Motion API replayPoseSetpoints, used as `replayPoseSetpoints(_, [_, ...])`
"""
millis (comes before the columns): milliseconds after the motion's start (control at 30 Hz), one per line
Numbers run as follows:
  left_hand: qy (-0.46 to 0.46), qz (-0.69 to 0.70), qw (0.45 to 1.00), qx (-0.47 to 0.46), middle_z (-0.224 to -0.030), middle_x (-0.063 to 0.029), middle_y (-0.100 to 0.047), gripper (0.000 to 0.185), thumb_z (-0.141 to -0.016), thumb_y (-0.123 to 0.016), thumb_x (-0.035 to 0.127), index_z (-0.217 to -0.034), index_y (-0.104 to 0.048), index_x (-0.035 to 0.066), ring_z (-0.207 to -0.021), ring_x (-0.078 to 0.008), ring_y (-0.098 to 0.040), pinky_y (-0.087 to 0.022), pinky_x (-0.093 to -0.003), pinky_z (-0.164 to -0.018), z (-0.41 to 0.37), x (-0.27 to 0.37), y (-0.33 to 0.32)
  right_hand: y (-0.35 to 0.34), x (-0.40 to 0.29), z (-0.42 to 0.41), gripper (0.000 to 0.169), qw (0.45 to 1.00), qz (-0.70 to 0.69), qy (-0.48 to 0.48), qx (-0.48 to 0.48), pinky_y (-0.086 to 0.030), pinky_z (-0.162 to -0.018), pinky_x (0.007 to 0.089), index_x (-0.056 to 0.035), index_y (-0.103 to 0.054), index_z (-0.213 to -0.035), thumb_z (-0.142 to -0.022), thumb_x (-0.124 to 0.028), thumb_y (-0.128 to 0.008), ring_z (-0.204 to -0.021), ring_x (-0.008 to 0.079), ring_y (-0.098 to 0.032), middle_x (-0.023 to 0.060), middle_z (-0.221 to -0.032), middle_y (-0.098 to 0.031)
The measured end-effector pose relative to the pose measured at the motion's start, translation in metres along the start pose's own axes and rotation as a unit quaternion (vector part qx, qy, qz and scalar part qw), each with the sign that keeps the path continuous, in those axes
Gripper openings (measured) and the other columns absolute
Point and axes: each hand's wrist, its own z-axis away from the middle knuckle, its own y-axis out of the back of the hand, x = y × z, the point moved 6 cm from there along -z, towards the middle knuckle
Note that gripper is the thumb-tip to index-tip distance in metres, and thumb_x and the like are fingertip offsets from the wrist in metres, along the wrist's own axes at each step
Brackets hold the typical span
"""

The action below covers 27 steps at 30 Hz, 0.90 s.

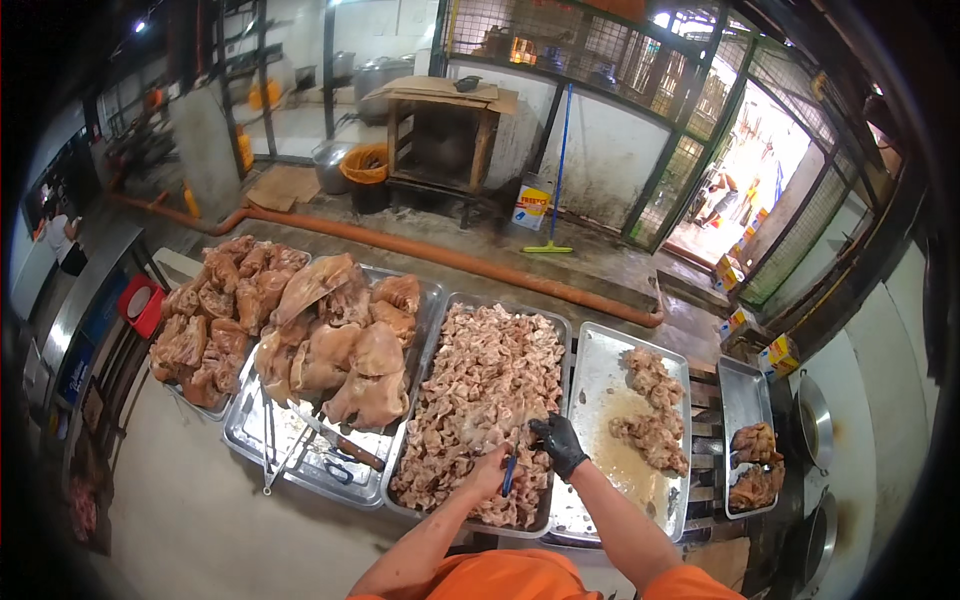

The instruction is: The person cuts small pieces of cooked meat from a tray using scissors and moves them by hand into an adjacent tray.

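My left hand [491,471], bare, grips a pair of scissors with blue handles [509,475] over a deep metal tray [393,495]. Chopped cooked meat [487,367] fills that tray. In a black glove, my right hand [559,444] is just right of the scissors, its fingers curled on a small piece of meat [528,436] at the blades. The blades are hard to make out against the meat. To the right, a shallower metal tray [592,375] holds clumps of meat [652,412] and a brownish liquid.
Left, a tray [300,469] holds large cooked meat pieces [352,352], tongs [271,442], a wooden-handled knife [341,442] and more scissors [337,471]. Another meat pile [225,300] lies beyond. A small tray [746,397] stands right; an orange pipe [450,259] crosses behind.
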Motion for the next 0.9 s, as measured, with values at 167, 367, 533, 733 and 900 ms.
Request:
replayPoseSetpoints(167, [-0.024, -0.084, 0.996, 0.003, -0.077, -0.0108, -0.063, 0.037, -0.085, -0.066, 0.010, -0.116, -0.050, -0.001, -0.061, -0.0190, -0.063, -0.052, -0.0313, -0.054, -0.008, 0.032, 0.003, 0.016, -0.002, -0.007, 0.031, 0.999, 0.026, 0.012, -0.032, -0.052, -0.062, 0.0321, -0.0002, -0.056, -0.114, -0.090, -0.018, -0.066, -0.077, 0.0157, -0.060, 0.0063, -0.092, -0.062])
replayPoseSetpoints(367, [0.080, 0.067, 0.991, -0.078, -0.086, -0.0146, -0.066, 0.045, -0.087, -0.066, 0.011, -0.125, -0.046, -0.001, -0.072, -0.0211, -0.067, -0.055, -0.0333, -0.062, 0.013, 0.039, -0.002, 0.042, -0.012, -0.014, 0.043, 0.999, -0.008, -0.019, -0.039, -0.054, -0.068, 0.0323, 0.0002, -0.051, -0.125, -0.091, -0.023, -0.065, -0.090, 0.0167, -0.061, 0.0075, -0.107, -0.063])
replayPoseSetpoints(533, [0.037, 0.155, 0.983, -0.093, -0.090, -0.0124, -0.067, 0.057, -0.087, -0.067, 0.016, -0.135, -0.041, -0.001, -0.079, -0.0197, -0.068, -0.054, -0.0306, -0.068, 0.018, 0.041, -0.017, 0.046, -0.018, -0.019, 0.043, 0.997, 0.036, -0.050, -0.054, -0.054, -0.066, 0.0348, 0.0015, -0.052, -0.124, -0.092, -0.024, -0.064, -0.084, 0.0177, -0.061, 0.0077, -0.105, -0.062])
replayPoseSetpoints(733, [-0.034, -0.094, 0.993, -0.068, -0.085, -0.0112, -0.064, 0.049, -0.086, -0.067, 0.014, -0.126, -0.044, -0.004, -0.078, -0.0171, -0.067, -0.050, -0.0290, -0.062, -0.015, 0.040, -0.011, 0.035, -0.042, -0.024, 0.033, 0.946, 0.295, 0.011, -0.134, -0.050, -0.063, 0.0332, 0.0043, -0.061, -0.109, -0.093, -0.025, -0.061, -0.074, 0.0151, -0.057, 0.0103, -0.085, -0.064])
replayPoseSetpoints(900, [0.003, -0.063, 0.994, -0.086, -0.082, -0.0124, -0.062, 0.029, -0.086, -0.064, 0.011, -0.105, -0.046, -0.002, -0.064, -0.0198, -0.066, -0.051, -0.0323, -0.050, -0.009, 0.048, -0.013, 0.041, -0.053, -0.032, 0.033, 0.922, 0.350, 0.077, -0.144, -0.048, -0.062, 0.0308, 0.0044, -0.061, -0.104, -0.093, -0.027, -0.062, -0.071, 0.0143, -0.057, 0.0092, -0.083, -0.063])
